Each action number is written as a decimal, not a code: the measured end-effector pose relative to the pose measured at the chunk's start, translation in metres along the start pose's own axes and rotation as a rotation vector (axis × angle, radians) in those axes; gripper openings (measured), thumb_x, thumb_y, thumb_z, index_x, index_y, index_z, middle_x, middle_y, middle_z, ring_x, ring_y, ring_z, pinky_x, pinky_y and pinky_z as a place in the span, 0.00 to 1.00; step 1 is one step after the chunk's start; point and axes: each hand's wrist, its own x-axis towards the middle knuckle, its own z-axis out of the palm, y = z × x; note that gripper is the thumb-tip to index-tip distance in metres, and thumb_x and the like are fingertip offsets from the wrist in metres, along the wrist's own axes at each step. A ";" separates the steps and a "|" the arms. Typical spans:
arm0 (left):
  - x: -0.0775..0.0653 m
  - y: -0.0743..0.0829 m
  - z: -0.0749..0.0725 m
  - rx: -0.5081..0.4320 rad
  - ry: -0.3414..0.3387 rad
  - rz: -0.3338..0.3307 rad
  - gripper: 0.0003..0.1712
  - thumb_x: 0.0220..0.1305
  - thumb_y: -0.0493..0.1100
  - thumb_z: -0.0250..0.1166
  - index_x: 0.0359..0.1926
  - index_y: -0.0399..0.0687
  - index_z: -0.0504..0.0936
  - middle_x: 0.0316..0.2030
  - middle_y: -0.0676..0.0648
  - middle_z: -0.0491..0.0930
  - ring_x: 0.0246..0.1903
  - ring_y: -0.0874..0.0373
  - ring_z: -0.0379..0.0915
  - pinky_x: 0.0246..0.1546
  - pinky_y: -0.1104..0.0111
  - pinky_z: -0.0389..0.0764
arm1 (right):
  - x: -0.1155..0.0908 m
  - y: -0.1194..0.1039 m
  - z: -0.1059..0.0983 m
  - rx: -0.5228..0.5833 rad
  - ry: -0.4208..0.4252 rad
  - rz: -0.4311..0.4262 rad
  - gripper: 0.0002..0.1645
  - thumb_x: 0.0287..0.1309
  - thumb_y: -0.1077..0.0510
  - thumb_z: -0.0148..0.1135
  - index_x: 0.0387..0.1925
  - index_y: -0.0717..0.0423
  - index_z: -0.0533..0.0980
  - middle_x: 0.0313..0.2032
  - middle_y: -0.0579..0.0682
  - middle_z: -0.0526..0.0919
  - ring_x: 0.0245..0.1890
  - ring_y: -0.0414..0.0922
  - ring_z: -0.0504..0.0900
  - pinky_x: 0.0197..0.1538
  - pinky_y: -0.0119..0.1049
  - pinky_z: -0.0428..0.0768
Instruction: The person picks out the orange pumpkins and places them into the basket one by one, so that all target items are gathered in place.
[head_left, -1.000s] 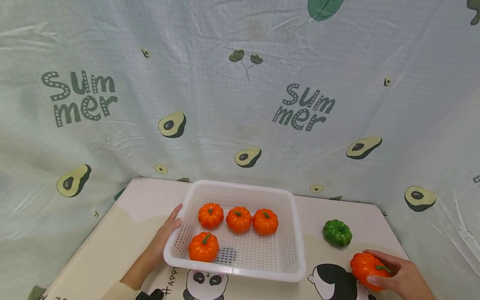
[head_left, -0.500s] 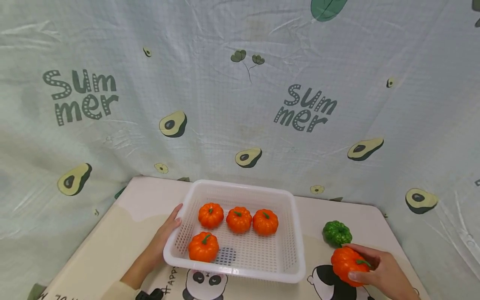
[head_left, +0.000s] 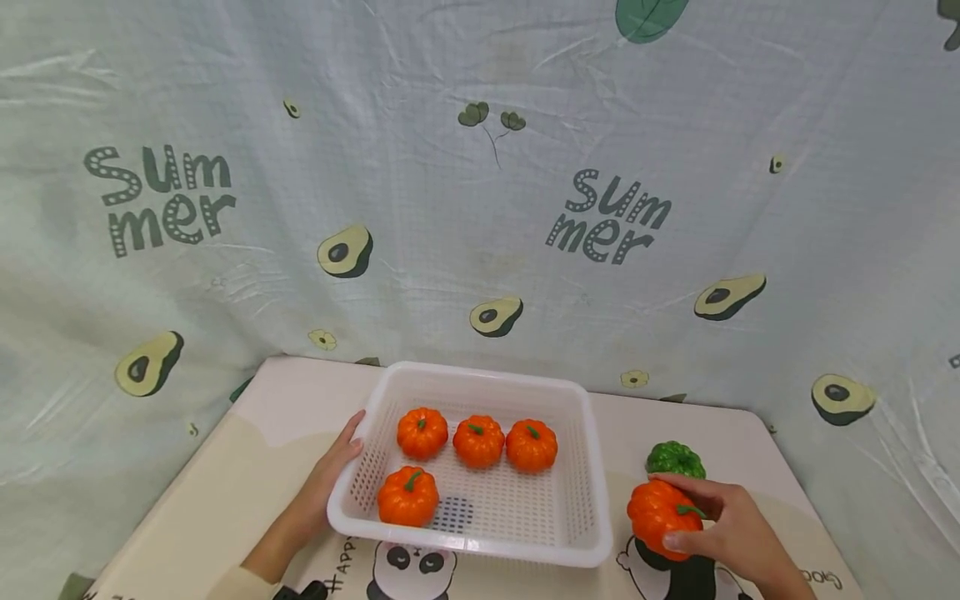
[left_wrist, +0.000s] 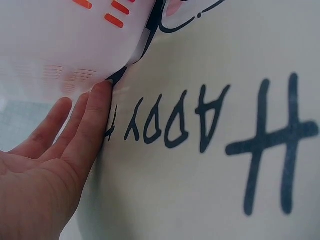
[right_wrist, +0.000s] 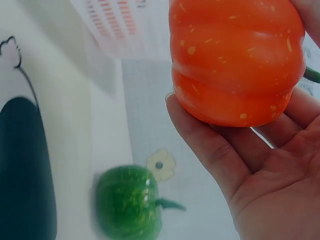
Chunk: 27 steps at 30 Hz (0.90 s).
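My right hand (head_left: pixel 723 523) grips an orange pumpkin (head_left: pixel 660 515) with a green stem, thumb on the near side and fingers on the far side. In the right wrist view the same pumpkin (right_wrist: pixel 235 60) fills the top, held between thumb and fingers. Behind it on the table is a green pumpkin (head_left: pixel 675 460), partly covered by the hand and the orange one. With straight fingers, my left hand (head_left: pixel 324 483) touches the left side of a white plastic basket (head_left: pixel 540 552); its fingertips press at the basket's lower wall in the left wrist view.
Inside the basket, three orange pumpkins line the back, the middle one (head_left: pixel 478 442) among them, and another orange pumpkin (head_left: pixel 408 497) sits front left. The table (head_left: pixel 225 500) has a printed cover. A curtain (head_left: pixel 420 167) with avocado prints hangs close behind.
My right hand has carried the orange pumpkin leftward and slightly up, toward the basket's right side, and now overlaps the green pumpkin. My left hand and the basket stay put.
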 end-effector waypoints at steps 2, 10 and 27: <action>0.000 -0.001 0.000 0.000 -0.003 0.004 0.37 0.82 0.58 0.39 0.85 0.66 0.39 0.85 0.42 0.37 0.81 0.33 0.42 0.75 0.34 0.56 | 0.001 -0.003 0.002 0.002 0.003 -0.039 0.34 0.55 0.56 0.77 0.63 0.58 0.80 0.49 0.48 0.90 0.39 0.36 0.84 0.44 0.32 0.85; 0.000 -0.002 0.000 -0.003 0.002 0.006 0.36 0.82 0.58 0.39 0.85 0.67 0.40 0.85 0.41 0.40 0.80 0.32 0.47 0.73 0.35 0.62 | 0.005 -0.018 0.008 0.022 -0.018 -0.161 0.32 0.53 0.59 0.77 0.62 0.58 0.81 0.49 0.43 0.90 0.40 0.36 0.85 0.44 0.32 0.86; 0.001 -0.004 0.000 -0.006 0.000 0.010 0.37 0.82 0.58 0.39 0.85 0.66 0.40 0.85 0.41 0.40 0.79 0.32 0.49 0.72 0.37 0.65 | 0.022 -0.053 0.020 0.036 -0.139 -0.309 0.38 0.47 0.56 0.82 0.62 0.54 0.82 0.54 0.56 0.89 0.46 0.34 0.85 0.49 0.29 0.86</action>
